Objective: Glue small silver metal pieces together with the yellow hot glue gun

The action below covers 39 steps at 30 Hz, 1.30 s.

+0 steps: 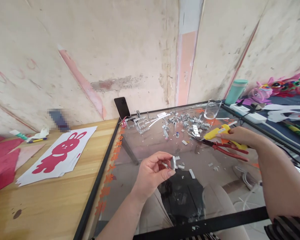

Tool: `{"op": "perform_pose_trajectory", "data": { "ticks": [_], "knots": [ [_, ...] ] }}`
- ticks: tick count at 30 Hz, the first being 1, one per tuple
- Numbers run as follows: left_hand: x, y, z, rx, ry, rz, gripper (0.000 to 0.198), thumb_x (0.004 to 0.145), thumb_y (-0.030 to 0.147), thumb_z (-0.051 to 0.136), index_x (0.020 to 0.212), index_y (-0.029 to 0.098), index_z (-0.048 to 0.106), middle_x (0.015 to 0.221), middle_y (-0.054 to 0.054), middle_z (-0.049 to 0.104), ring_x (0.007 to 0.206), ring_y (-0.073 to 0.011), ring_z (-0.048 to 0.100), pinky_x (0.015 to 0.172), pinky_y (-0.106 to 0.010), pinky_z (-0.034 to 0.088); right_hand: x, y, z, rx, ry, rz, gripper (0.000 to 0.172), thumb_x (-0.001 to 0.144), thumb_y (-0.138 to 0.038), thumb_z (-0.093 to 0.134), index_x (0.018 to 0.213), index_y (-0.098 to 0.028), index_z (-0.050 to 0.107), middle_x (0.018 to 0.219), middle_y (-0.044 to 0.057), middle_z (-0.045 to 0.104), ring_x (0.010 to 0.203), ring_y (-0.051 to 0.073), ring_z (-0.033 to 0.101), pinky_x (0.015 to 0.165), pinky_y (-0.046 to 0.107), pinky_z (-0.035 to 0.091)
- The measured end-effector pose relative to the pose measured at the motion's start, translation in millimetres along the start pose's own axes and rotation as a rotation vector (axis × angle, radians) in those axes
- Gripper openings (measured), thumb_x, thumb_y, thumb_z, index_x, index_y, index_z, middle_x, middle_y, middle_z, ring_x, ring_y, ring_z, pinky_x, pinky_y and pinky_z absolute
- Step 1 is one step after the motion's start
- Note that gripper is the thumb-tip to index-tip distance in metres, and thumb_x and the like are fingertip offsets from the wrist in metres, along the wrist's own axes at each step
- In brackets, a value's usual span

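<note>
The left hand [153, 171] pinches a small silvery metal clip [173, 162] between thumb and fingertips over the glass tabletop [145, 146]; the clip looks light, stiff and sharp-edged, best gripped by its flat faces. At two o'clock from it, the right hand [236, 135] wraps the yellow glue gun [216, 132], probably hot at its tip, beside red-handled pliers [227, 150].

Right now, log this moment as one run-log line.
left hand: pinches small metal piece | right hand: grips yellow glue gun | red pliers: on glass table
</note>
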<state>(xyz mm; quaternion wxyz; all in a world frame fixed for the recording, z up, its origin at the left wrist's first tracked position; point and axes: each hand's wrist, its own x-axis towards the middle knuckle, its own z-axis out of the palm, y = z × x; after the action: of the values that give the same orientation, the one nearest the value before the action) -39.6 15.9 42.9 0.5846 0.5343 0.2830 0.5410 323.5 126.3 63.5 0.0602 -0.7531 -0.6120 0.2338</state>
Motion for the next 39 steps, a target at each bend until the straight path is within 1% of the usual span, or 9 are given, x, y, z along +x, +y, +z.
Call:
{"op": "perform_pose_trajectory", "data": {
  "ticks": [5,10,12,13,15,17,23,31,39],
  "knots": [
    [-1,3,8.3,0.234,-0.115,-0.017,0.028,0.066,0.016,0.077,0.093,0.017,0.069,0.093,-0.006,0.061,0.075,-0.0122,0.057,0.065,-0.022,0.047,4,-8,3,-0.218,0.071,-0.011,0.055,0.07,-0.068,0.051,0.052,-0.017,0.059,0.056,0.011,0.061,0.053,0.02,0.057,0.054,0.034,0.036],
    [-3,-6,15.6,0.598,-0.222,-0.04,0.025,0.068,0.014,0.07,0.094,0.017,0.069,0.095,-0.006,0.062,0.071,-0.0127,0.056,0.06,-0.022,0.047,-31,-27,7,-0.339,0.26,-0.022,0.048,0.073,-0.06,0.052,0.08,-0.016,0.069,0.085,0.022,0.067,0.079,0.036,0.06,0.065,0.045,0.038],
    [-4,-13,15.9,0.731,-0.265,-0.046,0.027,0.069,0.014,0.069,0.096,0.018,0.069,0.098,-0.006,0.063,0.071,-0.013,0.056,0.059,-0.023,0.047,-52,-39,18,-0.317,0.26,-0.144,0.035,0.075,-0.049,0.055,0.091,-0.021,0.069,0.093,0.014,0.069,0.085,0.031,0.061,0.071,0.04,0.041],
    [-5,-17,16.0,0.793,-0.287,-0.045,0.027,0.07,0.015,0.069,0.097,0.019,0.069,0.099,-0.006,0.064,0.071,-0.0135,0.057,0.059,-0.023,0.047,-63,-45,26,-0.27,0.191,-0.281,0.026,0.075,-0.042,0.057,0.091,-0.025,0.07,0.094,0.007,0.07,0.085,0.024,0.062,0.074,0.032,0.043],
    [-5,-23,16.7,0.89,-0.312,-0.043,0.028,0.069,0.014,0.068,0.097,0.019,0.068,0.099,-0.006,0.065,0.072,-0.0147,0.057,0.06,-0.024,0.047,-81,-55,47,-0.069,-0.013,-0.675,0.018,0.077,-0.034,0.057,0.087,-0.025,0.07,0.092,0.004,0.071,0.084,0.02,0.063,0.074,0.029,0.045],
    [-6,-27,18.0,0.952,-0.316,-0.047,0.027,0.069,0.013,0.067,0.096,0.019,0.068,0.097,-0.006,0.065,0.072,-0.0155,0.058,0.062,-0.025,0.047,-91,-62,68,-0.049,-0.057,-0.83,0.014,0.075,-0.025,0.06,0.085,-0.024,0.07,0.086,0.003,0.07,0.079,0.02,0.064,0.071,0.029,0.044],
    [-7,-35,21.2,1.024,-0.289,-0.071,0.025,0.071,0.017,0.067,0.095,0.019,0.068,0.096,-0.005,0.064,0.067,-0.0144,0.057,0.067,-0.029,0.047,-88,-62,103,-0.139,0.037,-0.857,0.017,0.075,-0.021,0.065,0.092,-0.022,0.068,0.083,0.004,0.069,0.078,0.02,0.063,0.07,0.031,0.04],
    [-7,-38,24.5,1.091,-0.266,-0.094,0.026,0.072,0.019,0.067,0.098,0.018,0.068,0.095,-0.006,0.061,0.071,-0.0155,0.057,0.068,-0.028,0.047,-89,-62,110,-0.076,-0.024,-0.859,0.017,0.076,-0.024,0.067,0.093,-0.022,0.069,0.078,0.002,0.065,0.071,0.017,0.061,0.07,0.03,0.037],
    [-7,-42,23.2,1.135,-0.287,-0.078,0.024,0.074,0.022,0.066,0.098,0.019,0.068,0.094,-0.005,0.061,0.074,-0.0164,0.057,0.068,-0.028,0.046,-95,-67,113,-0.069,0.016,-0.929,0.013,0.077,-0.024,0.067,0.089,-0.023,0.07,0.077,0.002,0.065,0.071,0.018,0.061,0.07,0.03,0.038]
  ]
}}
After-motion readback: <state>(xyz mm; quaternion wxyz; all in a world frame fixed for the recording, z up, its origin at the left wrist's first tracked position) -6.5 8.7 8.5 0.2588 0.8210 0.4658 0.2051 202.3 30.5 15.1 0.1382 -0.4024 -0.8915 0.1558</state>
